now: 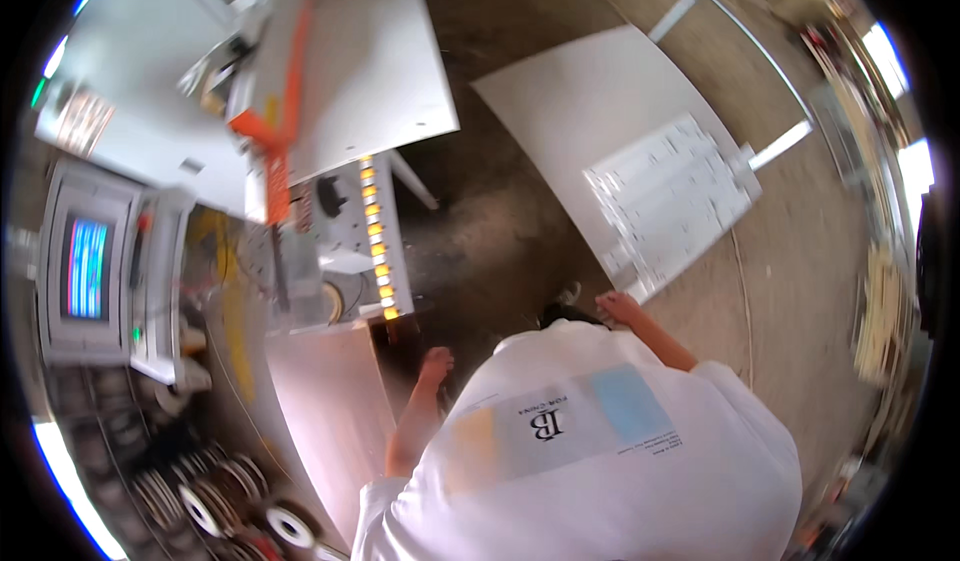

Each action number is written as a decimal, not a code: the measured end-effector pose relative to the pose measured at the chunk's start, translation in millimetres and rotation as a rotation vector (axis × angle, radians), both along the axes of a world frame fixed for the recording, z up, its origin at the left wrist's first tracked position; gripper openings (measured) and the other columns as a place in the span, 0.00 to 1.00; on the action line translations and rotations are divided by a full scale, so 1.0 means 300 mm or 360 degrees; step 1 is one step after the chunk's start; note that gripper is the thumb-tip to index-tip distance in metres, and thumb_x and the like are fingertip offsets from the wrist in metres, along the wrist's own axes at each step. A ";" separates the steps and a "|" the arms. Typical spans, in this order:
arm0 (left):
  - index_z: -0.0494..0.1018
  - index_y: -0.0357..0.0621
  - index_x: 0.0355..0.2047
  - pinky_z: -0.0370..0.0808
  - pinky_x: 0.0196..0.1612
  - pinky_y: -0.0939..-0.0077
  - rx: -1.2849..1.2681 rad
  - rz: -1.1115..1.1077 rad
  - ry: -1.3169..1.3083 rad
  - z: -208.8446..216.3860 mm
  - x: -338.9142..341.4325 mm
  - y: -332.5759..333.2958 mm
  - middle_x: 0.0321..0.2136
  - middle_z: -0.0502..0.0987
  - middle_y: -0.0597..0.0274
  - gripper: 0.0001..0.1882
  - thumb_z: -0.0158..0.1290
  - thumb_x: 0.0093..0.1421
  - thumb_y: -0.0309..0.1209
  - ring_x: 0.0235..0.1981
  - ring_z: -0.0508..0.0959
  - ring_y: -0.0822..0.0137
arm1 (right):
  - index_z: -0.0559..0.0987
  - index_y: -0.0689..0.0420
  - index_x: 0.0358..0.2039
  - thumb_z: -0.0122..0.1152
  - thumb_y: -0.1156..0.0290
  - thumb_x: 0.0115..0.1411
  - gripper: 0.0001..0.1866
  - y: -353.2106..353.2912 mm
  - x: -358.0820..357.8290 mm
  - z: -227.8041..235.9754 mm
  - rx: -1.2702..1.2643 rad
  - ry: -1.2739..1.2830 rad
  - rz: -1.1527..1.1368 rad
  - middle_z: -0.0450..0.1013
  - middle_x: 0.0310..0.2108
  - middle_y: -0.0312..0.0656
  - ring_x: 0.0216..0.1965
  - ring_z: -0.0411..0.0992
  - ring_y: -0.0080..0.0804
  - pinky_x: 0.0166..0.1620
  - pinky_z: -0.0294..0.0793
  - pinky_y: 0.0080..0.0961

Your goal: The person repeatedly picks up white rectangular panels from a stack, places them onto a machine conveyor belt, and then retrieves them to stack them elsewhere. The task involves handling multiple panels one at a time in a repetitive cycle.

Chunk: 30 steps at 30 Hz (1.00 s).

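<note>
My left hand hangs low beside a pale board-topped surface, its fingers loosely curled and nothing visible in them. On the other side, my right hand is also curled and apparently bare. It is close to the near corner of a large white sheet, and I cannot tell whether it touches. Stacked white panels with small dark marks lie on that sheet. A white shirt fills the lower middle of the view.
Left of me stands a large machine with a white board, an orange bar and a row of yellow rollers. Its control screen is lit. Banding spools crowd the lower left. A metal frame handle rises beyond the panels.
</note>
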<state>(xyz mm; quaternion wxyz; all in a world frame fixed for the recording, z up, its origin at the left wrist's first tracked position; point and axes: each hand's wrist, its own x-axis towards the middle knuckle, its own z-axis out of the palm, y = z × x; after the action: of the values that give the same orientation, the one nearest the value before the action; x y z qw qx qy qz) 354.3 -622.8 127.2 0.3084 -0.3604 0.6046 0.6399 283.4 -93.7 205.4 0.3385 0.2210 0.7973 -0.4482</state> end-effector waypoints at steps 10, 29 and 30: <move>0.76 0.46 0.39 0.75 0.29 0.72 -0.0316 -0.1061 0.0028 -0.065 -0.025 -0.006 0.30 0.79 0.62 0.10 0.51 0.67 0.38 0.29 0.79 0.69 | 0.84 0.59 0.39 0.57 0.45 0.63 0.26 0.224 0.221 -0.232 0.0193 0.0053 -0.0408 0.82 0.34 0.47 0.34 0.81 0.41 0.39 0.80 0.38; 0.77 0.40 0.50 0.78 0.44 0.70 -0.0413 -0.1763 0.0301 0.123 -0.971 0.861 0.38 0.84 0.56 0.21 0.52 0.67 0.43 0.38 0.84 0.65 | 0.81 0.61 0.44 0.62 0.56 0.65 0.20 0.575 -0.039 -0.290 -0.0338 0.0039 -0.1464 0.81 0.35 0.40 0.32 0.79 0.29 0.38 0.79 0.28; 0.78 0.41 0.50 0.78 0.45 0.69 -0.0424 -0.1905 0.0297 0.111 -1.032 0.932 0.38 0.84 0.56 0.20 0.52 0.66 0.43 0.38 0.84 0.64 | 0.81 0.61 0.45 0.61 0.56 0.65 0.20 0.581 -0.012 -0.357 -0.0378 0.0064 -0.1591 0.81 0.35 0.41 0.33 0.79 0.29 0.39 0.79 0.28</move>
<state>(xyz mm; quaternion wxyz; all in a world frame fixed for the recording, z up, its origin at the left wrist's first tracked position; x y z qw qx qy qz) 44.7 -343.0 160.6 0.5120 0.0631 0.8010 0.3038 279.9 80.5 98.4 0.0901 0.5266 0.5443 -0.6468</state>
